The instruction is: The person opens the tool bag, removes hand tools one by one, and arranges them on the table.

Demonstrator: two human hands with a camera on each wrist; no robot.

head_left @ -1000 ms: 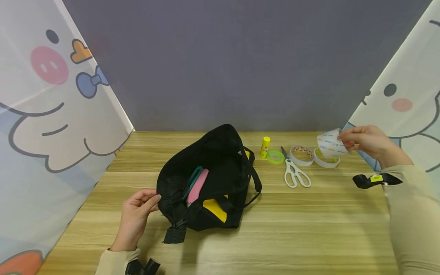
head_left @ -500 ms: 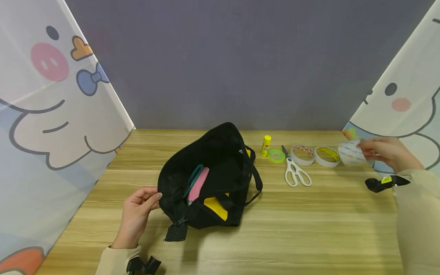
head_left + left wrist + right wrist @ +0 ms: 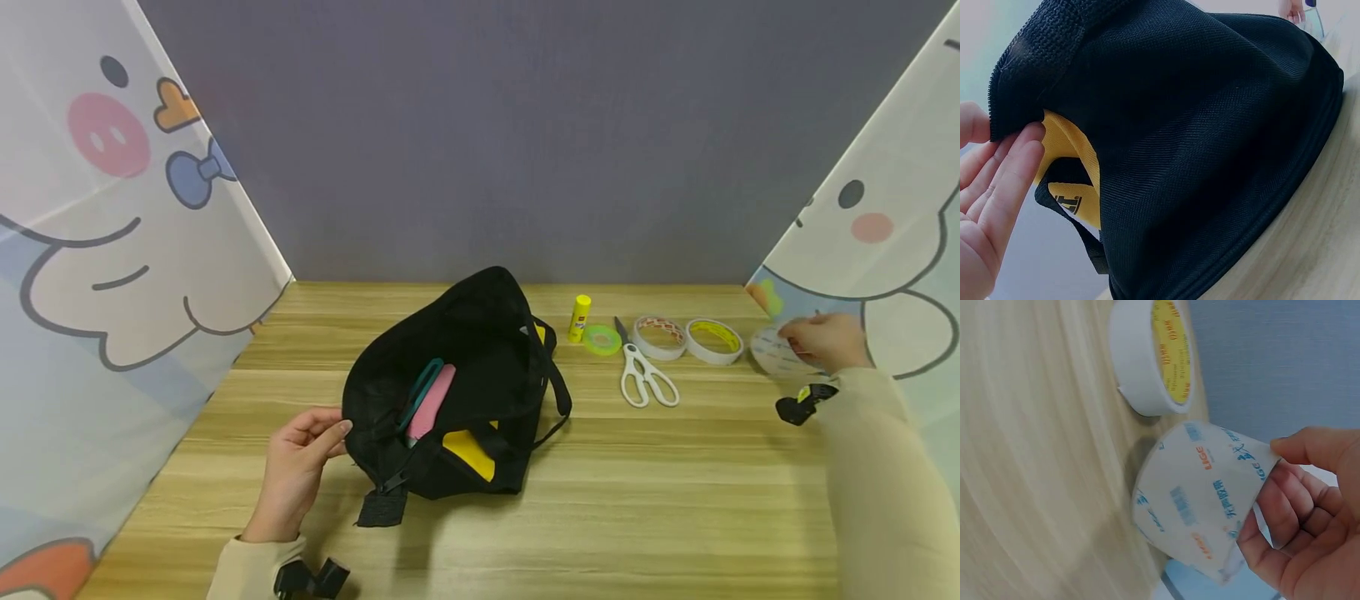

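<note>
A black bag point(image 3: 465, 350) with yellow patches lies with its mouth towards me. Its rim is pinched by my left hand point(image 3: 300, 467), thumb on one side and fingers on the other, as the left wrist view shows. Inside the bag are a teal-edged item point(image 3: 422, 392) and a pink one point(image 3: 432, 404), kinds unclear. At the far right, my right hand point(image 3: 828, 340) pinches what looks like a wide, pale tape roll point(image 3: 1194, 500) printed in blue and orange. It is at or just above the table; contact cannot be told. Beside it lies a white tape roll point(image 3: 1138, 359) with a yellow inner core.
Left of those rolls stand another tape roll point(image 3: 660, 337) with a patterned core, white-handled scissors point(image 3: 637, 371), a green tape roll point(image 3: 602, 340) and a yellow glue stick point(image 3: 579, 318). A grey panel point(image 3: 517, 142) closes the table's point(image 3: 660, 492) back; printed cloths flank it.
My right hand has moved right and then down with the printed tape roll, from over the white rolls to their right side. My left hand and the bag have stayed put.
</note>
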